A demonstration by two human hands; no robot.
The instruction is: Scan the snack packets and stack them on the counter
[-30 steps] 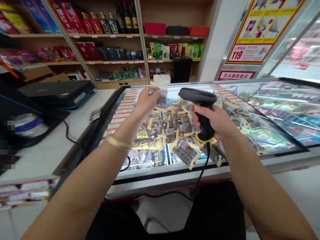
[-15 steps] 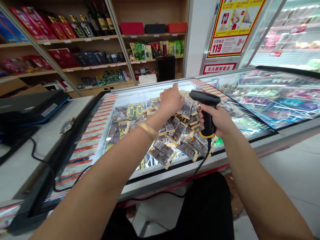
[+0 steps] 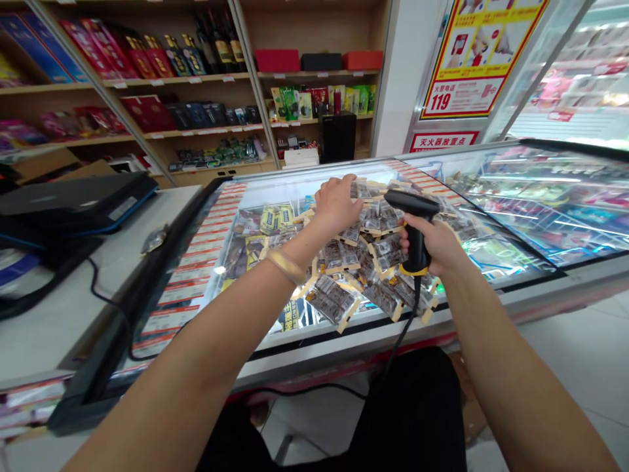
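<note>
A loose heap of small clear-and-brown packets (image 3: pixel 334 298) with cream edges lies on the glass top of a display freezer (image 3: pixel 280 351). My left hand (image 3: pixel 338 204), with a gold bangle (image 3: pixel 285 266) at the wrist, is over the heap's far left part. Its thumb and index finger are apart; the other fingers are partly hidden behind the hand. My right hand (image 3: pixel 437 244) is wrapped round the handle of a black and yellow barcode scanner (image 3: pixel 413 204), held above the heap's right side with its head pointing left. The scanner's cable (image 3: pixel 405 328) hangs down over the freezer's front edge.
Yellow packets (image 3: pixel 276 219) show left of the heap. A side counter (image 3: pixel 162 213) at left carries black equipment (image 3: pixel 73 200) and a small packet (image 3: pixel 154 239). Shelves (image 3: pixel 275 128) with boxes and bottles stand behind. My legs (image 3: pixel 413 406) are below the freezer edge.
The view has shifted, so the scene sits further right. My left hand has lowered and flattened, its fingers reaching onto the packets. My right hand still holds the scanner.
</note>
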